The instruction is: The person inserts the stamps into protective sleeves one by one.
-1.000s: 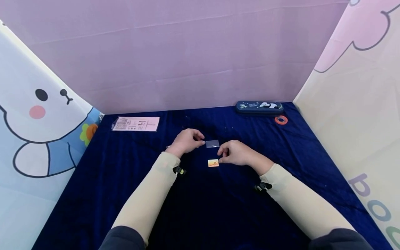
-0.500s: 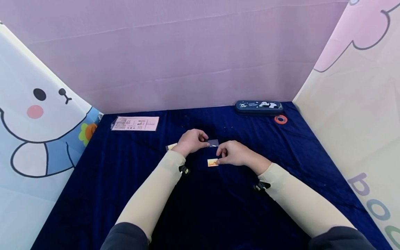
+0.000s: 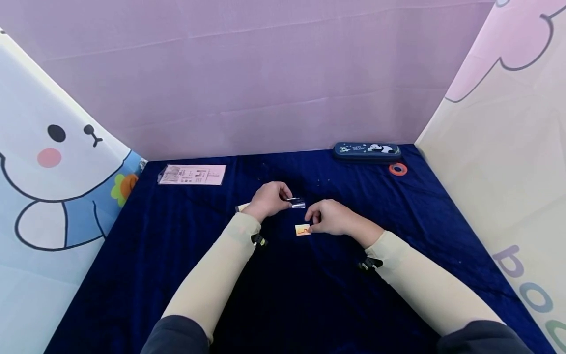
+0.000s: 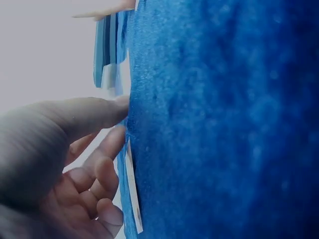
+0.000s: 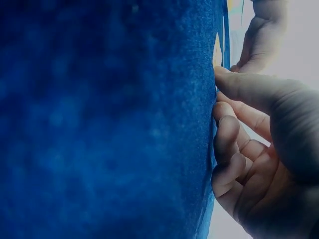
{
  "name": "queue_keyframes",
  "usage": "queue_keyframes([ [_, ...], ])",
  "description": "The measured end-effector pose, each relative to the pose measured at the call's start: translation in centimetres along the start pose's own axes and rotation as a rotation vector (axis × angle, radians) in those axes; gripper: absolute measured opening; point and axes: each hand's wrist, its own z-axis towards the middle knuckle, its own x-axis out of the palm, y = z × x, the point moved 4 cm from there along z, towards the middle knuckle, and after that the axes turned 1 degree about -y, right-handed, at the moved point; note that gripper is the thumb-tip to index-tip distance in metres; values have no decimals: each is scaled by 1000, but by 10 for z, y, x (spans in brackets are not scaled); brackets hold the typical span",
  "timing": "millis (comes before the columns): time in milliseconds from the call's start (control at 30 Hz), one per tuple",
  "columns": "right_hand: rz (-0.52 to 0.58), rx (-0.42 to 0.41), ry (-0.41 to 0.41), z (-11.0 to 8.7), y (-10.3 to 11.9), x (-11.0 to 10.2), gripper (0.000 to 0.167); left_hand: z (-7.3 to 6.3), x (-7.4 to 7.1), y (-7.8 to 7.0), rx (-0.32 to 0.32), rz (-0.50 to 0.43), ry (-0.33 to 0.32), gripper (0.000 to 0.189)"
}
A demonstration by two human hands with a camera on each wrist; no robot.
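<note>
My left hand [image 3: 268, 200] pinches a small clear plastic sleeve [image 3: 299, 203] by its left edge between thumb and fingers. The sleeve looks tilted and catches the light; in the left wrist view it shows as a pale see-through piece [image 4: 114, 77] beyond the thumb. Just below it lies a small yellow-orange picture card [image 3: 302, 229], flat on the cloth. My right hand [image 3: 332, 217] has its thumb and index finger at the card's right edge and seems to pinch it; the other fingers curl loosely. A second pale card [image 3: 242, 207] is partly hidden behind the left wrist.
Dark blue cloth [image 3: 283, 295] covers the table. At back left lies a pink printed packet [image 3: 192, 175]. A navy pencil case [image 3: 367, 152] with a panda stands at back right, a red-orange tape roll [image 3: 398, 169] before it. Fabric walls enclose three sides.
My left hand has shifted right from the sleeve's edge, taken hold of it and tipped it up. The second card came into view behind the left wrist. The right hand barely moved.
</note>
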Motion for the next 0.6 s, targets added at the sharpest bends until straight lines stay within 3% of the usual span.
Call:
queue_keyframes([
  [300,19,-35,9,-2,3,-1,12,-3,-5,6,20,-111,31,15],
  [433,16,-32,9,-2,4,-1,14,-6,-10,7,39,-152,18,10],
  [600,-19,-30,5,-3,6,0,22,-9,-16,14,12,-151,-29,8],
])
